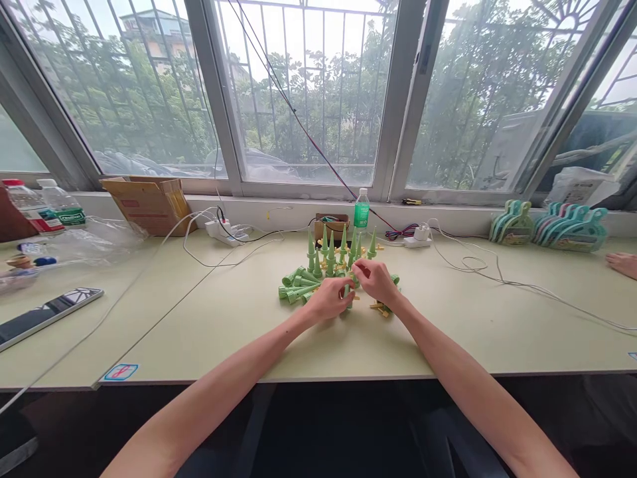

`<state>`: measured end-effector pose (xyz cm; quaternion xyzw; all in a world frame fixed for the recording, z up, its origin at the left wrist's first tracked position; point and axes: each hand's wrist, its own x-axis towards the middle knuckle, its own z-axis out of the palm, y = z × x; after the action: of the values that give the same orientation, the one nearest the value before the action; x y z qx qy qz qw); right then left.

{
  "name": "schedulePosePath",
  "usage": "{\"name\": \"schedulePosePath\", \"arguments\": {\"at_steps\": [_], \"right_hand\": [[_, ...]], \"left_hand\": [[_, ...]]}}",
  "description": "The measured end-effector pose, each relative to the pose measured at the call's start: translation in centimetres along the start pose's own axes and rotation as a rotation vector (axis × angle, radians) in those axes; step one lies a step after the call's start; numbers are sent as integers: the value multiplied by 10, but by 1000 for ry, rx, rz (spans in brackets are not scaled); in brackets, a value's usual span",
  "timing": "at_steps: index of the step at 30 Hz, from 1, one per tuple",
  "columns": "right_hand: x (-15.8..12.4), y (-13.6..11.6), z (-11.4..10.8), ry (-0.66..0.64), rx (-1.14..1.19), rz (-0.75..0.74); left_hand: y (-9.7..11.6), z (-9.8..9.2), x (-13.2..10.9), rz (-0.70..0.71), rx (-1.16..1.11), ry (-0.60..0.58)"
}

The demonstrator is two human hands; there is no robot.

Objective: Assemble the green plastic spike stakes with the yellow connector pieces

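My left hand is closed around a green plastic spike, held upright low over the table. My right hand is just above and to the right, its fingertips pinched near the top of that piece. Whatever is in that pinch is too small to make out. Behind both hands several pointed green spikes stand upright, with yellow bits among them. Loose green tubes lie in a heap left of my left hand. Small yellow plastic pieces lie under my right wrist.
Beyond the spikes stand a green-labelled bottle and a small cardboard box. White cables cross the pale table. Teal plastic items are at the right, near another person's hand. A phone lies left.
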<state>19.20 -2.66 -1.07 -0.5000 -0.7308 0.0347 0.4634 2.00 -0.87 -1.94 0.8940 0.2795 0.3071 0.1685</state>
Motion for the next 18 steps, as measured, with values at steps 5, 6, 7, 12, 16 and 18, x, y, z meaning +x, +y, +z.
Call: {"name": "schedulePosePath", "arguments": {"at_steps": [5, 6, 7, 12, 16, 18], "right_hand": [[0, 0, 0, 17, 17, 15], [0, 0, 0, 21, 22, 21], [0, -1, 0, 23, 26, 26], [0, 0, 1, 21, 27, 31], [0, 1, 2, 23, 27, 25], [0, 1, 2, 26, 23, 22]], "left_hand": [[-1, 1, 2, 20, -19, 29], [-2, 1, 3, 15, -23, 50], [-2, 1, 3, 4, -23, 77], [-6, -4, 6, -86, 16, 233], [-8, -6, 7, -123, -3, 307], [-8, -6, 7, -133, -17, 330]]}}
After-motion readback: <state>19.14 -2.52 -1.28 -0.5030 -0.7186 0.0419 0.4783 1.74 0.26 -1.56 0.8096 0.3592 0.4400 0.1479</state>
